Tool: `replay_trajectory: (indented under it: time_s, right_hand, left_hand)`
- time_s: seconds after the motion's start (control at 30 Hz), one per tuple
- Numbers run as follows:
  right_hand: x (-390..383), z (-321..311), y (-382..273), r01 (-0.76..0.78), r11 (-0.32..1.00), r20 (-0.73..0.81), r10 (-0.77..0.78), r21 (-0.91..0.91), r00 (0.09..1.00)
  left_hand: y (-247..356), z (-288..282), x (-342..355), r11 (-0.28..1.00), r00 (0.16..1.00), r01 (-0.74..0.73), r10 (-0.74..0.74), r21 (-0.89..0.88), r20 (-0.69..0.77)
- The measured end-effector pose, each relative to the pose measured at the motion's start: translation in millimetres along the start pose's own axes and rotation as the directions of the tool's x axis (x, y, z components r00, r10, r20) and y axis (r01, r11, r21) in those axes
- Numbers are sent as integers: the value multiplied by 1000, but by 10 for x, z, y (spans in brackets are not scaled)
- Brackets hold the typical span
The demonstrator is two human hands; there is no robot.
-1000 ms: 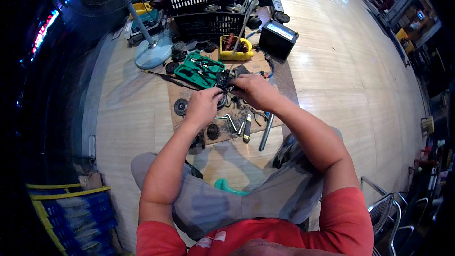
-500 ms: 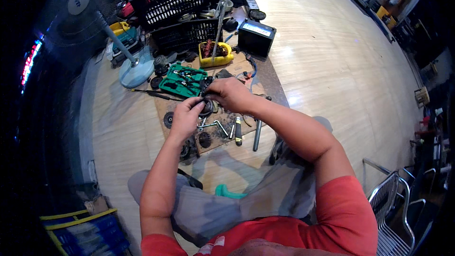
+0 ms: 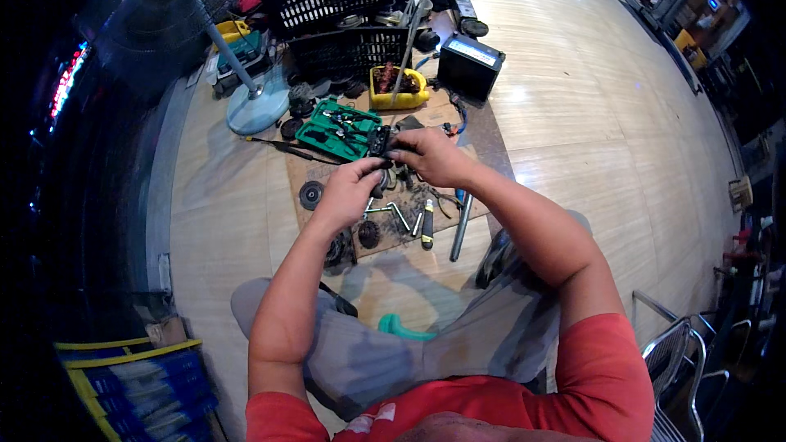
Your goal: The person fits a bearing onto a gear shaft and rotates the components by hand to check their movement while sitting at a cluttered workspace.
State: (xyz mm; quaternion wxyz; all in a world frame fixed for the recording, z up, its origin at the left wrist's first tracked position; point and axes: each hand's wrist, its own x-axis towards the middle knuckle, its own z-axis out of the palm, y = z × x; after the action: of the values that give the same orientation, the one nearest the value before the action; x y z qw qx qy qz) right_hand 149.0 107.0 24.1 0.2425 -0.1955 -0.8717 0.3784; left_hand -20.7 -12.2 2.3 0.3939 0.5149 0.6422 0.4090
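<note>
My left hand [image 3: 350,190] is closed in a pinch, thumb and fingers together, over the cardboard just below the green tool case. My right hand [image 3: 430,157] pinches from the other side, its fingertips nearly meeting the left ones. A black part [image 3: 380,142] shows at the right fingertips; what lies between the fingers is too small and dark to name. Beneath the hands are a silver L-shaped wrench [image 3: 399,218], a yellow-and-black handled tool [image 3: 427,225] and a dark toothed wheel [image 3: 368,235]. The open green tool case [image 3: 311,133] holds several dark tools.
A yellow cut-open container [image 3: 401,101] with dark red parts stands beyond the case, beside a black battery [image 3: 470,67]. Black crates [image 3: 350,53] and a standing fan [image 3: 257,108] are farther off. A metal bar [image 3: 462,231] and a black disc [image 3: 311,195] flank the cardboard.
The whole view has shifted, so the scene sits farther right and slightly higher. Both hands stay pinched close together; the right fingers have moved slightly apart from the left.
</note>
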Motion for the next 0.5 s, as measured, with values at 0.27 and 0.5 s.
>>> replay_trajectory:
  time_s: [0.27, 0.5]
  right_hand:
    - [29, 19, 5, -32, 999, -1, 32, 7, 999]
    - [16, 33, -89, -23, 998, -31, 21, -64, 999]
  left_hand:
    - [0, -5, 6, 998, 999, -32, 30, -51, -38]
    - [-39, 32, 36, 997, 977, -36, 48, 62, -208]
